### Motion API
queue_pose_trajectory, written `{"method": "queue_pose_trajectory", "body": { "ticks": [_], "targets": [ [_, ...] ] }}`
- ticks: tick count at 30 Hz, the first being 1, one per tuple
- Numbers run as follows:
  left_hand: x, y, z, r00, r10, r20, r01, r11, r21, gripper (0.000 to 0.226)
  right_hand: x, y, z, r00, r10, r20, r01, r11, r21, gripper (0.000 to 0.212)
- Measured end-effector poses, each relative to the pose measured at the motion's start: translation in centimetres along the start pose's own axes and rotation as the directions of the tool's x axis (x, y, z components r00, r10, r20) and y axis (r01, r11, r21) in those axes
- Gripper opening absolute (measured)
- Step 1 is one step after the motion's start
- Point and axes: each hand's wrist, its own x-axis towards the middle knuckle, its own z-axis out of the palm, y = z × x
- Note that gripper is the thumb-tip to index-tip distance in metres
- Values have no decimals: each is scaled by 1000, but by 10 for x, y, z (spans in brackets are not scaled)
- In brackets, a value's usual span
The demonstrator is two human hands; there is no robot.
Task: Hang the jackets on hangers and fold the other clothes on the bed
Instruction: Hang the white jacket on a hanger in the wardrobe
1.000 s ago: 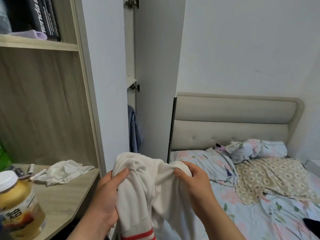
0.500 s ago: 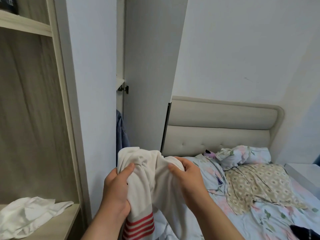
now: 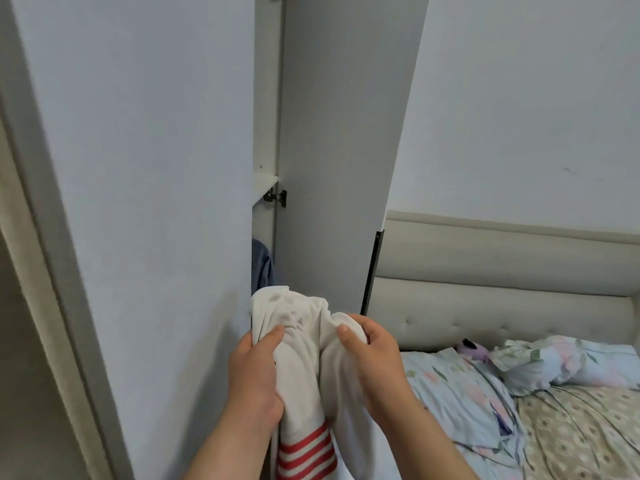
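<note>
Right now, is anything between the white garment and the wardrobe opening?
Nothing visible. The left hand and right hand grip the garment before the opening; the door is open, a blue cloth hangs inside.

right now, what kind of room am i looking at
A bedroom, most likely: a bed with a pillow and padded headboard, and a wardrobe with its door ajar and a blue garment inside. The left hand and right hand grip a white garment.

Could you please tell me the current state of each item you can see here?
White garment: bunched up, gripped by both hands.
Left hand: gripping the garment.
Right hand: gripping the garment.
Wardrobe door: open.
Blue garment: hanging inside, partly hidden.
Bedding: rumpled, unmade.
</note>
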Motion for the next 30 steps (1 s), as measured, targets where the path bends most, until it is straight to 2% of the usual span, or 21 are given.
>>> {"method": "queue_pose_trajectory", "body": {
  "ticks": [4,8,13,18,22,25,30],
  "targets": [
    [47,-13,16,998,-19,-53,19,1000,7,23,68,21,7,997,50,56,-52,997,51,15],
    [90,-20,26,994,-52,-98,53,999,6,17,129,41,13,988,86,131,-93,994,53,17],
    [130,-14,37,983,-100,-152,105,994,28,25,191,53,20,963,91,255,-108,993,54,31],
    [156,-8,42,972,-145,-187,162,984,75,23,235,72,31,945,143,295,-161,986,39,22],
    [180,-8,45,961,-53,-272,106,977,183,11,262,87,41,929,169,330,-175,984,-12,19],
    [204,-15,47,959,-15,-284,79,974,215,6,286,100,52,911,149,384,-131,989,-74,20],
    [248,-48,36,945,-14,-327,84,976,201,17,324,137,74,892,133,432,-82,987,-135,18]
  ]
}}
